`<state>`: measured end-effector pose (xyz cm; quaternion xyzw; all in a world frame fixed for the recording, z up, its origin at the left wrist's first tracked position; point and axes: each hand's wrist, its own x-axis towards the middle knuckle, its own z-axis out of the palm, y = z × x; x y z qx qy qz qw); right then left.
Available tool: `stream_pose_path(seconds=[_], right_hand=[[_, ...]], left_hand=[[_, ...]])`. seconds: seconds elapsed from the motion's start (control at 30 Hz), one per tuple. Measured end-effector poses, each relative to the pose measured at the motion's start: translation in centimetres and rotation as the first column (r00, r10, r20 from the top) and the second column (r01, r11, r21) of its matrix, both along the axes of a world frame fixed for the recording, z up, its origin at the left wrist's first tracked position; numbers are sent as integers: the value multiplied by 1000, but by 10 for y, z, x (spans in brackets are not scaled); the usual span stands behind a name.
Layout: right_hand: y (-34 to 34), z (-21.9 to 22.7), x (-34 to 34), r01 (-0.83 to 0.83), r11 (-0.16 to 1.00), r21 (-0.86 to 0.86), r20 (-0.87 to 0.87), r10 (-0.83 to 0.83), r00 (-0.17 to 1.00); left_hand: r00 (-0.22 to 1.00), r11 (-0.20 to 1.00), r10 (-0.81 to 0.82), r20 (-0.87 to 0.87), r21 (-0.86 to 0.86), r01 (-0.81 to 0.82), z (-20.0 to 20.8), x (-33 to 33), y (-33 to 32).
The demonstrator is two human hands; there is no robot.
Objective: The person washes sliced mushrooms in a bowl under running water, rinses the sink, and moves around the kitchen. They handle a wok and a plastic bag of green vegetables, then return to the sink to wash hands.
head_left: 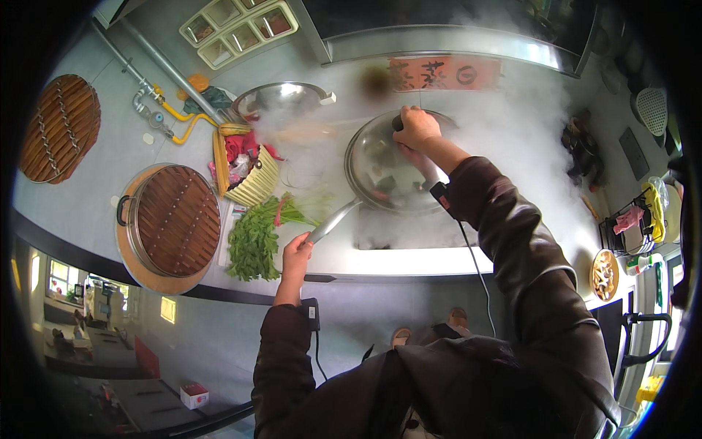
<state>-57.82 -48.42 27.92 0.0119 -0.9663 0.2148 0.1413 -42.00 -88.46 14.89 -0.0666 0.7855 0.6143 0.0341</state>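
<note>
Steam drifts around a wok with a long metal handle [336, 219] on the stove. My left hand [295, 257] is closed around the end of that handle. Over the wok lies a round, shiny lid [374, 159], seen through haze. My right hand [419, 130] grips the dark knob [398, 123] on top of the lid. Whether the lid sits flush or is slightly raised cannot be told through the steam. The wok's contents are hidden. Just left of the handle lies a bunch of leafy greens [254, 238].
A slatted wooden steamer cover [178, 219] tops a pot at the left. A basket [254, 183] with red packets and a large metal bowl [281, 95] stand behind the greens. At the right are a bowl of pale pieces [604, 274] and a dark rack [629, 230].
</note>
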Motion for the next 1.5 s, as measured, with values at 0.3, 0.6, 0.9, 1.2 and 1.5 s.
stream_pose_path(seconds=[0.3,0.6,0.9,1.2,1.5], right_hand=[[-32,-15,10,-68,995,-71,33,70,997],[-41,26,89,-178,980,-85,229,193,954],[87,88,290,-286,955,-78,53,291,955],[223,79,355,221,971,94,-34,-218,975],[336,35,191,422,901,105,-111,-411,905]], left_hand=[[997,997,-20,80,81,13,-2,-2,-7],[994,986,-51,95,161,35,0,-4,-12],[994,994,-108,1,-17,108,26,7,-8],[975,974,-223,17,-25,223,28,8,-14],[975,957,165,149,215,-195,17,59,-25]])
